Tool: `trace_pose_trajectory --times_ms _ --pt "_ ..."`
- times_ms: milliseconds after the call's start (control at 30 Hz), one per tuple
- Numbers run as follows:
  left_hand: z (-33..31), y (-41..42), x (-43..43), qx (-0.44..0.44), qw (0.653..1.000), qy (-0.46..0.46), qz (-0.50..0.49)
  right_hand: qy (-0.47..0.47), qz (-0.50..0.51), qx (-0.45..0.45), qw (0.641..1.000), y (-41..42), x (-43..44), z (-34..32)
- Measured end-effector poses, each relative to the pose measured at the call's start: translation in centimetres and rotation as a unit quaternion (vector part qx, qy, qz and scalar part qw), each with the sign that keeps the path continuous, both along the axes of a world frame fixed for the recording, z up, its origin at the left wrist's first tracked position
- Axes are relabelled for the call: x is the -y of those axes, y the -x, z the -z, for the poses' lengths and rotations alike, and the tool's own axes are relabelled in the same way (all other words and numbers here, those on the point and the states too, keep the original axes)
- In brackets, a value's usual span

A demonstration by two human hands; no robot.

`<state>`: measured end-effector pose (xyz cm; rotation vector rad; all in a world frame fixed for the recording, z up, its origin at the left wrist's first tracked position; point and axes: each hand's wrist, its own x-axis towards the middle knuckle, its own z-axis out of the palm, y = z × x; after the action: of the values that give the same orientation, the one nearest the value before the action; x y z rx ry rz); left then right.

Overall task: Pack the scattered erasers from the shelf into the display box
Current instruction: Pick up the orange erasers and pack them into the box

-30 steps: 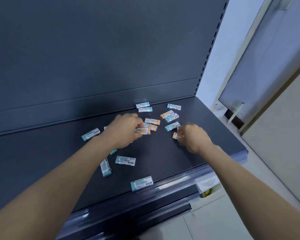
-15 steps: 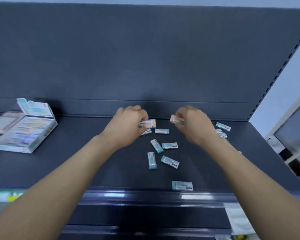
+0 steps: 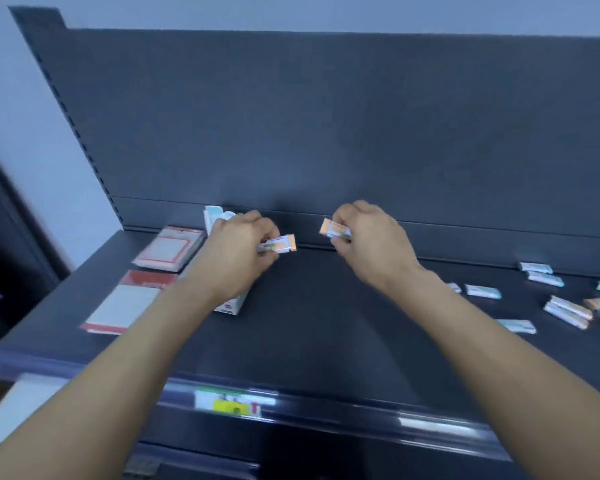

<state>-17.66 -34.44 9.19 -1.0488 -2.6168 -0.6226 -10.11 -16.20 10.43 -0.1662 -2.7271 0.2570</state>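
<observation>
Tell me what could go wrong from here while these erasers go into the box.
1. The left hand pinches an orange-tipped eraser with much of it sticking out, and the right hand a second eraser likewise; either may slip.
2. The display box is mostly hidden behind the left wrist, which might nudge it or spoil the drop.
3. The loose erasers lie far right of the box; some could be missed.

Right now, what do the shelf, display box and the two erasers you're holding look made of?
Shelf: likely painted metal, matte grey, front lip glinting. Display box: probably printed cardboard, thin folded flap. Left-hand eraser and right-hand eraser: orange rubber or plastic ends in printed sleeves; blur leaves it open.
</observation>
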Motion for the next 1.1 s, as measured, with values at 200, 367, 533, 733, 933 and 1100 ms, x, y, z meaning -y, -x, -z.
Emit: trace_pose_trajectory --times_ms 200,367,533,733,933,1100 --pt "0.4 7.1 8.2 0.023 0.999 0.001 -0.023 0.011 0.008 0.03 0.999 5.7 8.6 0.6" --pt "3.2 10.0 10.1 0.076 0.996 0.04 0.006 0.004 0.019 0.092 0.996 8.0 11.8 2.6" --pt "5.8 12.1 10.3 0.088 0.989 0.115 0.038 -0.007 0.019 0.148 0.989 9.5 13.6 4.2" --pt "8.3 13.6 10.0 0.059 0.976 0.202 0.053 0.001 0.024 0.211 0.977 11.0 14.6 5.6" --pt "9.3 14.6 9.4 0.059 0.971 0.22 0.073 -0.035 0.019 0.245 0.969 12.3 14.8 6.7" --pt "9.6 14.8 9.1 0.046 0.972 0.222 0.068 -0.046 0.012 0.263 0.964 13.1 14.9 7.7"
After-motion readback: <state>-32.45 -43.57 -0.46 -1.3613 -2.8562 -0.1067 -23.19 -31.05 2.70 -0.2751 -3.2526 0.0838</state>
